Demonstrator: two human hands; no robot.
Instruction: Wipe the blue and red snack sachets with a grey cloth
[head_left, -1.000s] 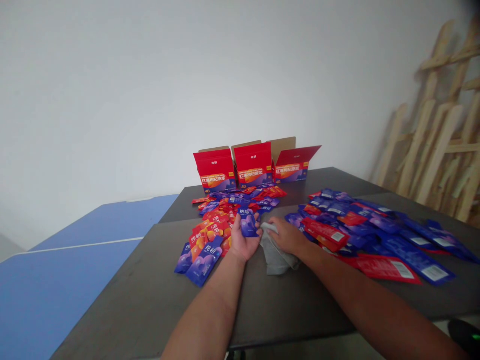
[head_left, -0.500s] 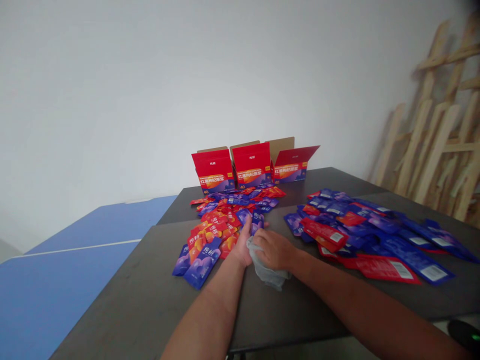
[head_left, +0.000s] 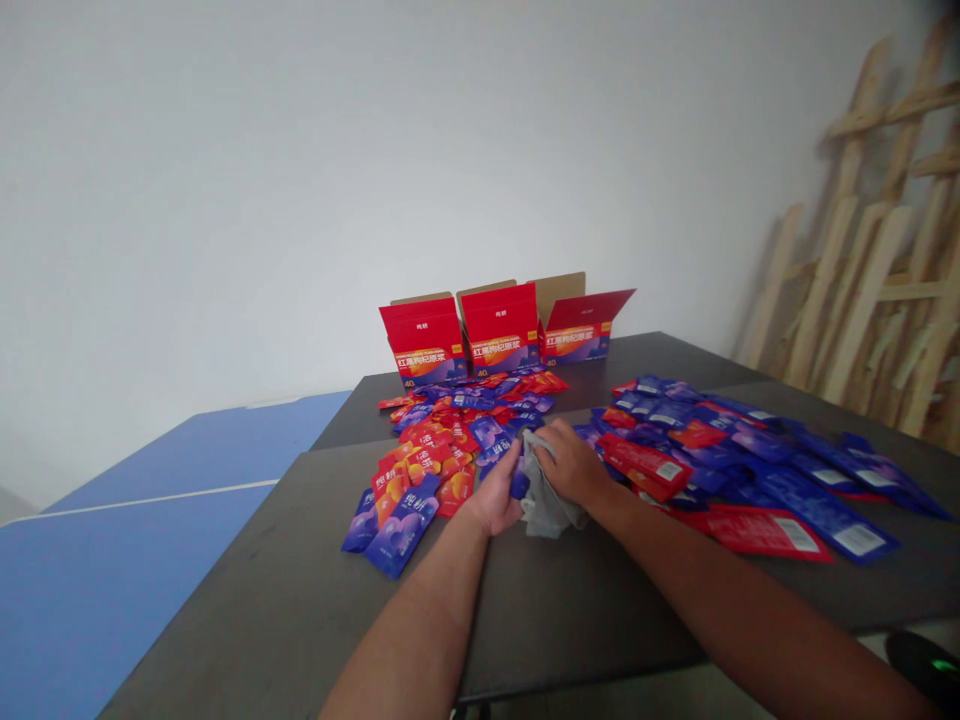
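Note:
My left hand [head_left: 497, 497] is closed on a blue pouch [head_left: 519, 478], most of which is hidden by the fingers and a cloth. In my right hand [head_left: 571, 462] is a thin grey cloth [head_left: 550, 506], pressed against the pouch's upper part and hanging down over the dark table [head_left: 570, 620]. Just left of my left hand lie red and blue pouches with fruit pictures [head_left: 426, 475], spread face up and overlapping. Right of my right hand is a heap of blue and red pouches [head_left: 720, 455], many with their barcode side up.
Three open red boxes, a left one [head_left: 429, 350], a middle one [head_left: 501, 335] and a right one [head_left: 577, 335], stand at the back of the table before a white wall. A blue table [head_left: 165, 530] adjoins at left. Wooden frames [head_left: 870, 290] lean at right.
My right hand has moved up and slightly right with the cloth, from the pouch's lower end to its upper part. My left hand still holds the pouch, which is now more covered.

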